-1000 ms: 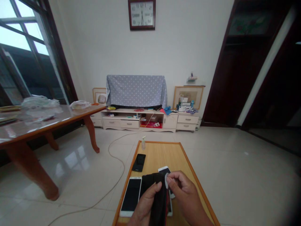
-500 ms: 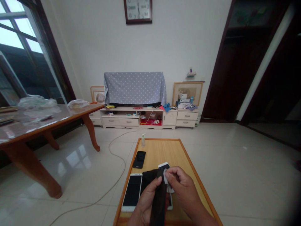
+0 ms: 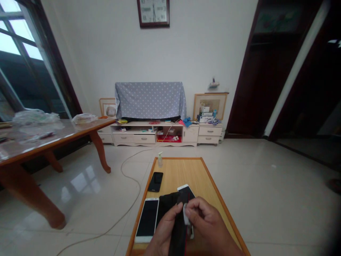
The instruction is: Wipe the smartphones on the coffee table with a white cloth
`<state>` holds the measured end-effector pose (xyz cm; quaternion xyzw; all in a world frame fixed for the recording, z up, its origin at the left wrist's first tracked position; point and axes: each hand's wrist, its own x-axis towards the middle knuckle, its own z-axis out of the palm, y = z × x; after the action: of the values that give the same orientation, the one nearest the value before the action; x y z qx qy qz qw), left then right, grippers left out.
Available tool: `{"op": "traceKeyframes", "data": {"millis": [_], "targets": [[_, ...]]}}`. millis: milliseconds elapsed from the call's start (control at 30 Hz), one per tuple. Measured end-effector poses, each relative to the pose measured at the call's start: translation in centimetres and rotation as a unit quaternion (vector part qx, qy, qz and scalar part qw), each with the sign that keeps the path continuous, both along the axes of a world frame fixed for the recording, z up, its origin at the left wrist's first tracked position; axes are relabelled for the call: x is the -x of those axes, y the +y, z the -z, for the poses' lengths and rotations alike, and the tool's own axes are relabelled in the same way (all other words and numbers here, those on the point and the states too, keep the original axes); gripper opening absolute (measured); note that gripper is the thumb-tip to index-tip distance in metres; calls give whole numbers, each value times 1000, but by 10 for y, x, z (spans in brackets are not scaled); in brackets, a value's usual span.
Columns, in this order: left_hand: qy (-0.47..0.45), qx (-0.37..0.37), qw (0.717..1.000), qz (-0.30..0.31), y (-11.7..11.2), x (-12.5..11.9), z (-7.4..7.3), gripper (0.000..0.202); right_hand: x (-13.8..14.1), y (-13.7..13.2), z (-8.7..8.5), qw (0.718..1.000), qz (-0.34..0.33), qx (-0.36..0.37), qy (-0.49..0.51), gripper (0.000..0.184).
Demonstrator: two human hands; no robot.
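Note:
My left hand [image 3: 165,227] is closed around a dark phone [image 3: 178,233] with a thin red edge, held tilted nearly edge-on above the small wooden table [image 3: 183,167]. The fingers of my right hand [image 3: 209,220] pinch a small white wipe [image 3: 185,215] and press it against the phone's right edge. Left of my hands lies a large white phone [image 3: 147,220] with a dark screen. Beside it is a black item [image 3: 166,204], partly covered by my left hand; its kind is unclear. Another white-framed phone [image 3: 183,187] lies behind my hands, partly hidden.
A black phone [image 3: 156,182] and a small pump bottle [image 3: 160,160] stand along the table's left side. A raised wooden rim [image 3: 218,192] borders the tabletop. A cable [image 3: 117,222] runs over the floor. To the left is a larger table [image 3: 66,137] with plastic bags.
My right hand and the wipe have slid a little down the phone's edge, toward me. The whole view has shifted slightly. The phones on the table lie as before.

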<state>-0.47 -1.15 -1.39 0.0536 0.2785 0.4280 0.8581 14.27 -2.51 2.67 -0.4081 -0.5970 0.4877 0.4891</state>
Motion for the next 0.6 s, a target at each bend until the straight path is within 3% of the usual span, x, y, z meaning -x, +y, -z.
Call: {"op": "traceKeyframes", "data": {"millis": [100, 200, 400, 600], "targets": [[34, -36, 998, 47, -5, -3, 7, 21, -6, 15, -6, 997, 64, 8, 40, 34], [54, -28, 997, 43, -3, -4, 11, 24, -6, 16, 0, 997, 62, 5, 41, 34], [44, 14, 995, -88, 12, 2, -2, 20, 12, -10, 25, 1000, -10, 3, -25, 29], [34, -18, 988, -148, 5, 3, -24, 26, 12, -29, 10, 997, 6, 43, 66, 35]]}}
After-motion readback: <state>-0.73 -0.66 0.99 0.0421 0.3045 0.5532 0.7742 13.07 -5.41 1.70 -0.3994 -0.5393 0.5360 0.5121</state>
